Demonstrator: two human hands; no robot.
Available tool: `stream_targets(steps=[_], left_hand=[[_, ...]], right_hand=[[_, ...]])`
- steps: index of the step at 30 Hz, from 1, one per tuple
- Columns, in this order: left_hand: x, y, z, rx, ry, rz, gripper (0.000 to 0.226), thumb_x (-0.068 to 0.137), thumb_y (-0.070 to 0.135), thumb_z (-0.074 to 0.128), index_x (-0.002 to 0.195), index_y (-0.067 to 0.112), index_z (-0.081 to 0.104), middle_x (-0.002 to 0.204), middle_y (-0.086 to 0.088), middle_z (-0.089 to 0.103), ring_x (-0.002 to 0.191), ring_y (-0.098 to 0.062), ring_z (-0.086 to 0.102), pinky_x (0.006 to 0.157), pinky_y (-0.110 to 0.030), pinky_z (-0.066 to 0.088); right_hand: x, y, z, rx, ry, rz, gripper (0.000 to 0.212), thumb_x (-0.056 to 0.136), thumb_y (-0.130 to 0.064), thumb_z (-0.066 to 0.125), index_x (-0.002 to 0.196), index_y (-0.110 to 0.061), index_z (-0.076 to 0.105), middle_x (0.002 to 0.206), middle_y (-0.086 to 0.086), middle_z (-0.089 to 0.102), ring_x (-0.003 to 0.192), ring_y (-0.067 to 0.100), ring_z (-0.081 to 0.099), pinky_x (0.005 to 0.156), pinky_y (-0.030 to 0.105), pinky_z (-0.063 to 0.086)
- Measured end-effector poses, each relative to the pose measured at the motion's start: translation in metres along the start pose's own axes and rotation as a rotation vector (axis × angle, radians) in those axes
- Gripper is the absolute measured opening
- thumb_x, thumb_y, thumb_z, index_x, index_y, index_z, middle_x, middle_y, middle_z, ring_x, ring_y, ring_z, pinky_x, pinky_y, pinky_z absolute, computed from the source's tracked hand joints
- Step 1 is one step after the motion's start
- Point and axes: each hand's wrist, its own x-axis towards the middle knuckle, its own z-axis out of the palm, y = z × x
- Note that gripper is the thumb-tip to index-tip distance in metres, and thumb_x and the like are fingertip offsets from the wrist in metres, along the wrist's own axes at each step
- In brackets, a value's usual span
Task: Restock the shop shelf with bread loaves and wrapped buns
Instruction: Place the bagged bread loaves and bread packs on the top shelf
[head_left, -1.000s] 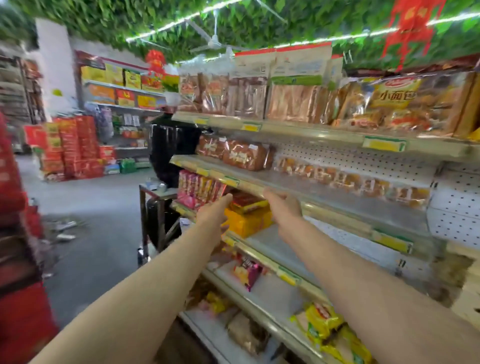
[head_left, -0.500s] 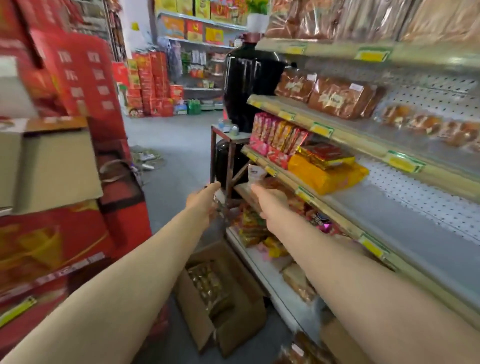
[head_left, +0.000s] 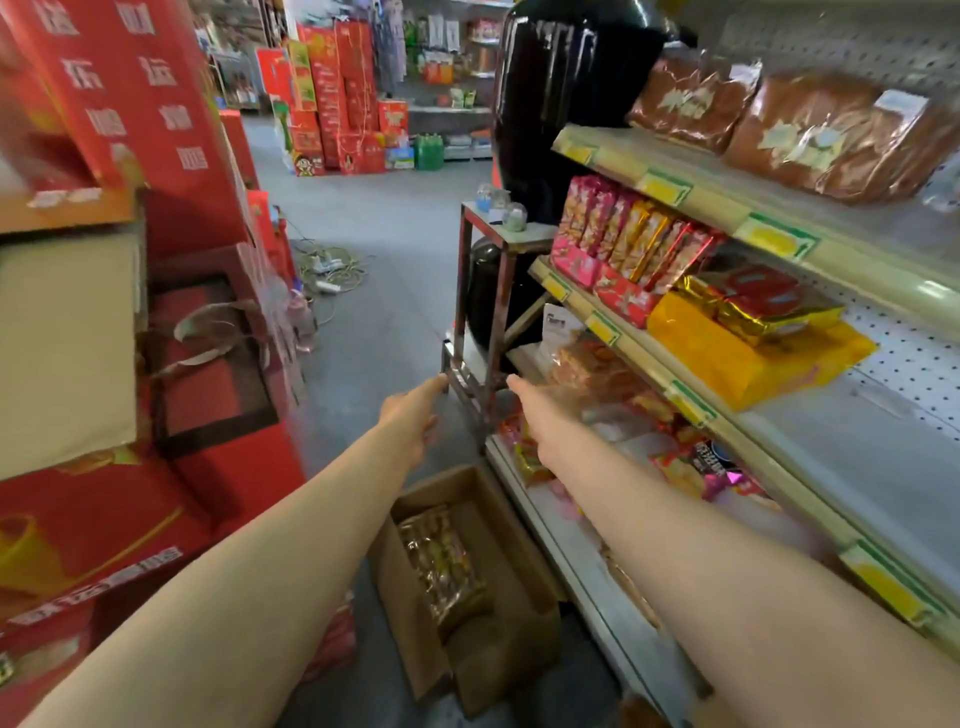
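reaching down with left hand (head_left: 415, 415) and right hand (head_left: 537, 415) both empty, fingers extended, we judge next step: lift wrapped buns (head_left: 441, 561) from cardboard box (head_left: 519, 597).

Shelf unit (head_left: 691, 202) runs along right; bread loaves (head_left: 810, 130) on top shelf near its left end. Cardboard box (head_left: 467, 587) on floor just left of bottom shelf edge, w/ wrapped buns (head_left: 441, 561) inside. Stacked cartons (head_left: 130, 364) opp., far left.

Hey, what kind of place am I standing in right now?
Most likely a small grocery shop: tiered shelves with yellow price tags, wrapped bread loaves on display, and stacked red gift boxes down the aisle.
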Motion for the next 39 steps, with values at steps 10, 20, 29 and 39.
stream_targets(steps=[10, 20, 29, 39], left_hand=[[0.137, 0.007, 0.025, 0.151, 0.026, -0.105, 0.060, 0.084, 0.043, 0.077, 0.127, 0.010, 0.051, 0.092, -0.004, 0.054, 0.097, -0.024, 0.060, 0.093, -0.040, 0.053], [0.250, -0.018, 0.060, 0.375, -0.038, -0.222, 0.042, 0.091, 0.041, 0.072, 0.112, 0.012, 0.050, 0.082, -0.005, 0.051, 0.075, -0.021, 0.053, 0.088, -0.041, 0.053], [0.323, -0.110, 0.076, 0.449, -0.033, -0.343, 0.020, 0.092, 0.031, 0.072, 0.089, 0.016, 0.059, 0.100, -0.010, 0.062, 0.081, -0.021, 0.060, 0.070, -0.032, 0.049], [0.419, -0.239, 0.037, 0.526, -0.072, -0.397, 0.040, 0.091, 0.031, 0.074, 0.113, 0.000, 0.067, 0.056, 0.003, 0.053, 0.051, -0.013, 0.048, 0.045, -0.021, 0.039]], right_hand=[[0.126, 0.016, 0.065, -0.032, 0.085, 0.145, 0.046, 0.084, -0.050, 0.073, 0.107, -0.010, 0.067, 0.095, 0.005, 0.064, 0.076, 0.024, 0.058, 0.056, 0.026, 0.041], [0.216, 0.066, 0.088, -0.003, 0.252, 0.351, 0.056, 0.078, -0.056, 0.071, 0.112, -0.012, 0.068, 0.102, 0.008, 0.066, 0.086, 0.025, 0.060, 0.070, 0.034, 0.048], [0.276, 0.165, 0.083, -0.153, 0.152, 0.550, 0.071, 0.084, -0.064, 0.062, 0.127, -0.009, 0.066, 0.120, 0.010, 0.068, 0.106, 0.031, 0.064, 0.091, 0.036, 0.051], [0.340, 0.309, 0.103, 0.000, 0.144, 0.636, 0.047, 0.092, -0.045, 0.067, 0.126, -0.012, 0.064, 0.114, 0.006, 0.065, 0.116, 0.033, 0.062, 0.099, 0.045, 0.052]])
